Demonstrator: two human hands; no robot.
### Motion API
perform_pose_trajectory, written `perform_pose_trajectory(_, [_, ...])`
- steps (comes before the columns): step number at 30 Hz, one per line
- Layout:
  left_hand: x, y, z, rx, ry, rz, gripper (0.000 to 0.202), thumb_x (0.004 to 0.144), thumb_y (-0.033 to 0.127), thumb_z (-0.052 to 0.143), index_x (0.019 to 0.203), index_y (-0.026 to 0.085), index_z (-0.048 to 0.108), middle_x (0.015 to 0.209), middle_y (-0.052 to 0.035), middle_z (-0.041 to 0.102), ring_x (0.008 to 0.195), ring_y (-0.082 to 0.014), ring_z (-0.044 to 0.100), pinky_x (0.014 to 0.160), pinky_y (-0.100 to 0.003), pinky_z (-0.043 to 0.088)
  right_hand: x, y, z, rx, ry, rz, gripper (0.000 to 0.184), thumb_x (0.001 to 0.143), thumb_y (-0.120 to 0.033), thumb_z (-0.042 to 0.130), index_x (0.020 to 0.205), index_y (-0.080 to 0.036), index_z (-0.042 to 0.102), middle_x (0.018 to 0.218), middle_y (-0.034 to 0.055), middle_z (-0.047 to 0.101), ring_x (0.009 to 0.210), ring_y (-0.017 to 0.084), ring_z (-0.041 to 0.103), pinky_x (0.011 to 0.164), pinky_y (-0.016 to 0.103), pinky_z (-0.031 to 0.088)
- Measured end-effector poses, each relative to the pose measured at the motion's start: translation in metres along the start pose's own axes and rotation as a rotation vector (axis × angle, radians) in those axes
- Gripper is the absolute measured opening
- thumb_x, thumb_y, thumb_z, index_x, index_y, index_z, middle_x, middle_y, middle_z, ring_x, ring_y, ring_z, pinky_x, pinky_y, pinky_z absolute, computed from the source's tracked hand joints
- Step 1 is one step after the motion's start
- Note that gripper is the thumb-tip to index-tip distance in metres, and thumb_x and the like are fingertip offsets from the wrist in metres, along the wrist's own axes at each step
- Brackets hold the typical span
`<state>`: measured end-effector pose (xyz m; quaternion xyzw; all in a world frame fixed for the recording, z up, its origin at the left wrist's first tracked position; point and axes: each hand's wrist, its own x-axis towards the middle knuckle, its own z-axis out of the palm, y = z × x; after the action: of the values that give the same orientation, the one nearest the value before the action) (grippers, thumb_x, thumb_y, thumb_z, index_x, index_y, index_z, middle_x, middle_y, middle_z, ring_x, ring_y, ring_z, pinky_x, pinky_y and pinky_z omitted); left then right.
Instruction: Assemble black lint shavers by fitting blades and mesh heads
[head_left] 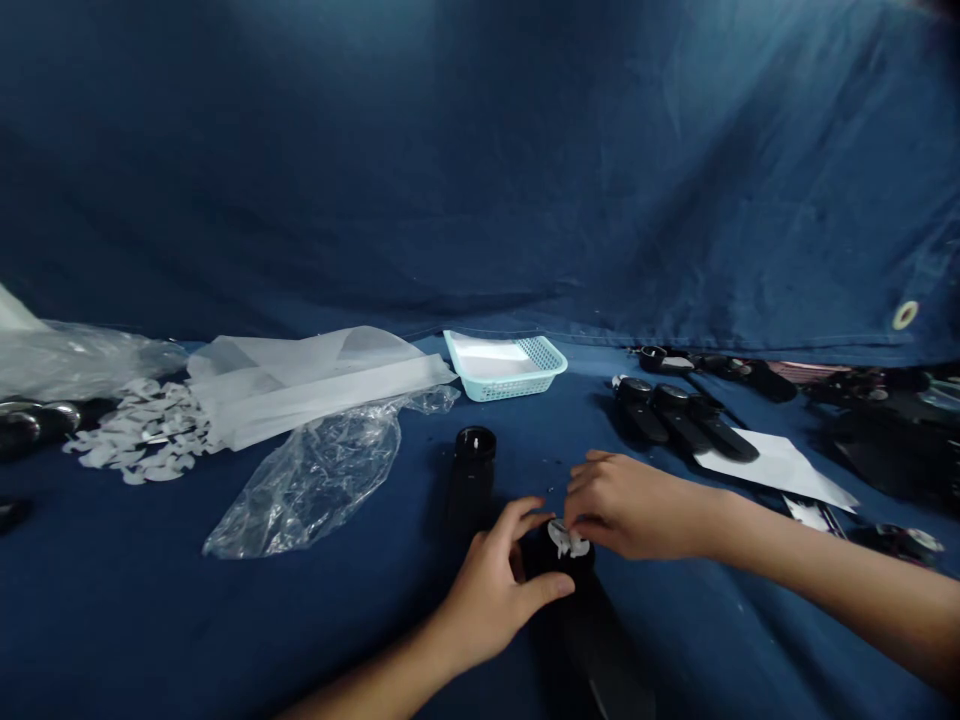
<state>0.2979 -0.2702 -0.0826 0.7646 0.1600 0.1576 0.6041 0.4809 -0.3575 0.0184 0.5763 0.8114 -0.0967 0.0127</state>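
A long black plastic housing with a round head [592, 630] lies on the blue cloth right in front of me. My left hand [499, 580] is wrapped round its round end, thumb on the near side and fingers on the far side. Inside that round end sits a small white plastic piece [568, 540]. My right hand [611, 505] pinches at this white piece from the right; its fingertips partly hide what they hold. Just beyond my left hand, a similar black housing [474, 465] rests with its round opening facing up.
A pile of white plastic pieces [154, 430] lies at the left beside white foam sheets [300, 380] and a clear plastic bag [322, 480]. A light-blue basket [510, 388] stands at the back. Several black housings [679, 415] and white paper [780, 465] lie at the right.
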Motion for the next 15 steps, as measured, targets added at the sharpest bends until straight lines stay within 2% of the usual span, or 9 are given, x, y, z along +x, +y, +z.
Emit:
perform_pose_trajectory(4, [-0.001,-0.003,0.001,0.034,0.021,-0.009,0.065,0.073,0.035,0.076,0.13,0.028,0.046,0.127,-0.0063,0.063,0.094,-0.0256,0.062,0.081,-0.039,0.048,0.0,-0.006,0.0,-0.051,0.0,0.042,0.017,0.083,-0.013,0.054,0.075,-0.019,0.067,0.071,0.0031,0.069,0.075,0.021,0.063,0.078,0.036,0.041])
perform_pose_trajectory(9, [-0.002,-0.003,0.001,0.033,0.014,0.003,0.066,0.074,0.037,0.076,0.132,0.029,0.044,0.128,-0.006,0.063,0.091,-0.0244,0.064,0.078,-0.037,0.048,0.002,-0.016,0.001,-0.067,0.019,0.134,0.012,0.08,-0.017,0.056,0.074,-0.018,0.065,0.07,0.0041,0.066,0.072,0.021,0.062,0.073,0.036,0.042])
perform_pose_trajectory(12, [-0.001,0.001,0.0,0.016,-0.007,0.036,0.063,0.076,0.036,0.075,0.131,0.028,0.045,0.127,-0.0059,0.063,0.087,-0.023,0.064,0.072,-0.033,0.048,0.003,-0.024,0.001,-0.031,0.047,0.144,0.008,0.081,-0.02,0.058,0.085,-0.018,0.064,0.086,0.0062,0.067,0.081,0.023,0.062,0.074,0.035,0.045])
perform_pose_trajectory(15, [-0.001,0.002,0.0,0.018,-0.003,0.067,0.058,0.077,0.033,0.074,0.128,0.027,0.047,0.123,-0.0052,0.065,0.088,-0.0227,0.065,0.071,-0.031,0.048,0.002,-0.028,0.001,0.036,0.069,0.128,0.018,0.083,-0.016,0.058,0.1,-0.018,0.061,0.097,0.0071,0.065,0.089,0.023,0.061,0.077,0.035,0.047])
